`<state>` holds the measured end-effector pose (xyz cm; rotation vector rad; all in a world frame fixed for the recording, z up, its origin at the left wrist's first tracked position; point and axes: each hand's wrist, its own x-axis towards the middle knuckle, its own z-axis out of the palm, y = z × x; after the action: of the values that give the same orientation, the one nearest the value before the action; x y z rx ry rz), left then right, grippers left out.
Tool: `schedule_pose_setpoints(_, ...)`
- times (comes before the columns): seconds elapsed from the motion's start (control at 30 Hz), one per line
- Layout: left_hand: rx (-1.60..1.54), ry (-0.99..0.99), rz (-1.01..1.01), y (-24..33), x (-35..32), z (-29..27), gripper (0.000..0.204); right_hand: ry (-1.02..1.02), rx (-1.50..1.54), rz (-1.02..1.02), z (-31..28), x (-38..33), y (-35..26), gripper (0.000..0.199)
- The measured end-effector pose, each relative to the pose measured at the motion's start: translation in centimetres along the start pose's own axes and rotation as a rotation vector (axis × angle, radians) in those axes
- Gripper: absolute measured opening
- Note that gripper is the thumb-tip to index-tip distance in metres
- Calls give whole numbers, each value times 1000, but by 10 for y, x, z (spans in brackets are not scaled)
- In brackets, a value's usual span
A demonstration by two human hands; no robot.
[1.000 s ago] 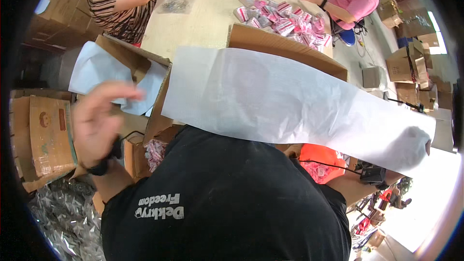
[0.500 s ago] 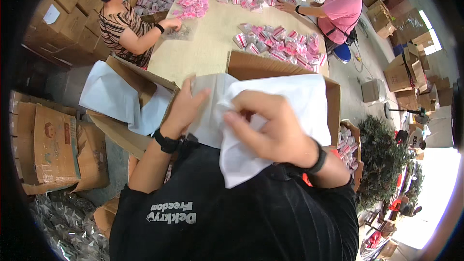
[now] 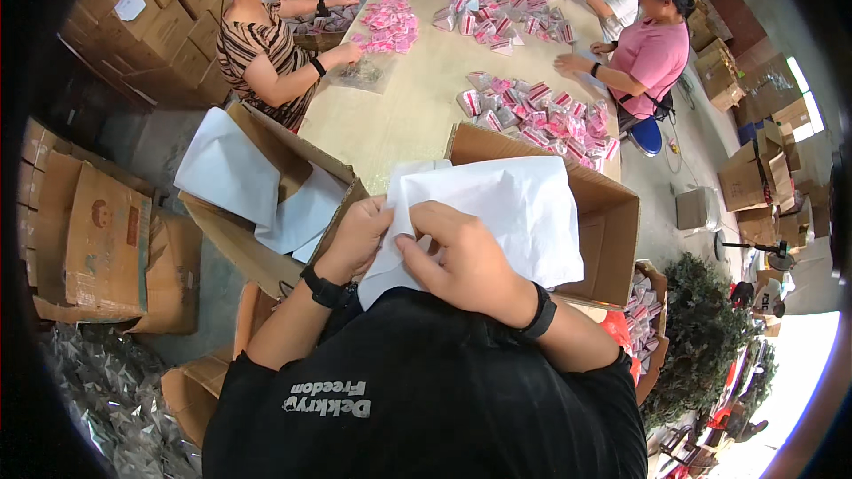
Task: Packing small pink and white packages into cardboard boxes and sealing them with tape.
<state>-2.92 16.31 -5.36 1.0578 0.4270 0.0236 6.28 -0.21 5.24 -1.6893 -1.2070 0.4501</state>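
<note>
A thin white sheet [image 3: 506,204], creased and partly doubled over, spreads in front of my chest; I cannot tell whether it is paper or cloth. My left hand [image 3: 357,235] pinches its left edge. Close beside it, the fingers of my right hand [image 3: 466,262] are closed on the folded part. The sheet's right side hangs over an open cardboard box [image 3: 608,235] and hides part of its inside. To my left stands another open cardboard box [image 3: 302,146], with more white sheets [image 3: 229,168] in it and draped over its side.
Across the table [image 3: 355,115] lie piles of small pink-and-white packets [image 3: 541,115]. A person in a striped top [image 3: 257,62] works at the left, one in pink [image 3: 652,58] at the right. Cartons [image 3: 106,222] and silvery scraps [image 3: 115,399] fill the left side.
My left hand has gone from spread fingers to pinching the sheet's edge. My right hand has come in closer to it, and the sheet lies flatter. The whole view has shifted slightly.
</note>
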Motion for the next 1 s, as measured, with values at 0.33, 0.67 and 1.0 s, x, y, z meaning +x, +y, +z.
schedule_pose_setpoints(0.33,-178,85,193,32,-23,33,33,-169,-26,-52,3,-14,18,14)
schedule_pose_setpoints(0.67,560,149,216,39,-37,33,47,-384,198,44,-50,-22,14,36)
schedule_pose_setpoints(1.0,737,42,332,74,-10,26,47,-432,-118,244,-143,-5,75,42)
